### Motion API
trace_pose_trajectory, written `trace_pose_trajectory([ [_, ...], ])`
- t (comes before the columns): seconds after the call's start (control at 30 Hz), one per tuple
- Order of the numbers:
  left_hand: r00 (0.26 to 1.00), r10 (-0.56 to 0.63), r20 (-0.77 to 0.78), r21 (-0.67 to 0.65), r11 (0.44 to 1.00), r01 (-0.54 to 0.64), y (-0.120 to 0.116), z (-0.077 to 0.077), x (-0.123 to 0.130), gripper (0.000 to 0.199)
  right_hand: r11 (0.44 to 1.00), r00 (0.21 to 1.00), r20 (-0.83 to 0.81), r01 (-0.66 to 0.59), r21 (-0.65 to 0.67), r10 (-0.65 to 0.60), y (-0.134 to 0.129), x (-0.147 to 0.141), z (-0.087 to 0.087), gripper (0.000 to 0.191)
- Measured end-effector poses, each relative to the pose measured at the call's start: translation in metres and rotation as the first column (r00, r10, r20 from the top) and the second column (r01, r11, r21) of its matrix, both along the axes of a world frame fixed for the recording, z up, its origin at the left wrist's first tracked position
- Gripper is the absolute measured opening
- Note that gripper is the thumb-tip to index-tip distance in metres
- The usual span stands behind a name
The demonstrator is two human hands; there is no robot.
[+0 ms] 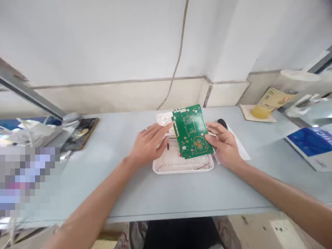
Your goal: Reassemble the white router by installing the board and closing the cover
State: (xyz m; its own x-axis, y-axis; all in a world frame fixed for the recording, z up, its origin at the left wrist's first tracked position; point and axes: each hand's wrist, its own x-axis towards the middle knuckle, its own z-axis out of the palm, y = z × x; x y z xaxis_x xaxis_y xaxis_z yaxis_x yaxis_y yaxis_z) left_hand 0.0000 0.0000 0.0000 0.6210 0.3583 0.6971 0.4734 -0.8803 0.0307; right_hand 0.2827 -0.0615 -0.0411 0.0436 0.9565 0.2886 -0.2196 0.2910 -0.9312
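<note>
A green circuit board (192, 129) is held tilted above a shallow white plastic casing (168, 167). My right hand (225, 141) grips the board by its right edge, with the thumb on its face and the fingers behind. Thin wires run beside those fingers, and a red wire (204, 166) lies inside the casing. Near the board's left edge, my left hand (149, 143) has its fingers stretched out and the thumb apart, over the casing's left side. Whether its fingertips touch the board I cannot tell. The board hides much of the casing's inside.
White paper (240, 147) and a black object (222, 123) lie behind my right hand. A blue and white box (311, 145) stands at right, with a yellow item (260, 111) on a small board behind it. A dark panel (83, 133) and clutter occupy the left. The wall borders the table's back.
</note>
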Motion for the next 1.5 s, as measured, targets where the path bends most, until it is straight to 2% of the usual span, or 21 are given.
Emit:
trace_pose_trajectory([
  [0.1,0.994,0.016,0.108,-0.226,0.974,0.009,-0.005,-0.002,0.005,0.063,1.000,0.999,0.040,0.020,-0.005,-0.020,-0.004,-0.003,0.001,0.033],
  [0.2,0.977,0.074,0.198,-0.425,0.905,0.018,-0.006,-0.005,0.008,0.065,1.000,0.996,0.082,0.027,0.017,-0.028,-0.009,-0.005,0.005,0.036],
  [0.3,0.952,0.123,0.280,-0.540,0.840,0.050,-0.005,-0.007,0.009,0.065,0.996,0.990,0.136,0.037,0.077,-0.047,-0.013,-0.009,0.009,0.036],
  [0.37,0.938,0.131,0.321,-0.579,0.811,0.084,-0.004,-0.006,0.009,0.058,0.991,0.983,0.167,0.058,0.119,-0.078,-0.016,-0.011,0.011,0.035],
  [0.53,0.914,0.119,0.388,-0.613,0.774,0.159,-0.005,-0.002,0.009,0.037,0.984,0.978,0.184,0.066,0.167,-0.097,-0.021,-0.015,0.012,0.035],
  [0.7,0.892,0.160,0.422,-0.668,0.720,0.187,-0.007,-0.001,0.011,0.039,0.983,0.977,0.199,0.044,0.180,-0.080,-0.020,-0.013,0.013,0.034],
  [0.83,0.887,0.180,0.425,-0.699,0.688,0.195,-0.008,-0.002,0.012,0.040,0.992,0.980,0.200,-0.046,0.119,0.021,-0.017,-0.012,0.011,0.049],
  [1.0,0.886,0.185,0.426,-0.703,0.683,0.195,-0.008,-0.004,0.013,0.042,0.989,0.967,0.237,-0.114,0.091,0.090,-0.013,-0.012,0.009,0.078],
  [1.1,0.887,0.191,0.420,-0.708,0.681,0.188,-0.007,-0.004,0.013,0.043,0.984,0.960,0.260,-0.137,0.111,0.105,-0.012,-0.012,0.010,0.082],
  [1.27,0.880,0.197,0.433,-0.703,0.685,0.192,-0.008,-0.003,0.013,0.042,0.976,0.930,0.305,-0.218,0.011,0.204,-0.014,-0.010,0.014,0.095],
  [1.37,0.872,0.190,0.451,-0.695,0.688,0.209,-0.008,-0.003,0.014,0.042,0.978,0.908,0.364,-0.206,-0.036,0.205,-0.015,-0.009,0.016,0.103],
  [1.5,0.868,0.196,0.457,-0.696,0.687,0.211,-0.008,-0.003,0.014,0.043,0.984,0.916,0.360,-0.176,-0.037,0.177,-0.017,-0.010,0.019,0.099],
])
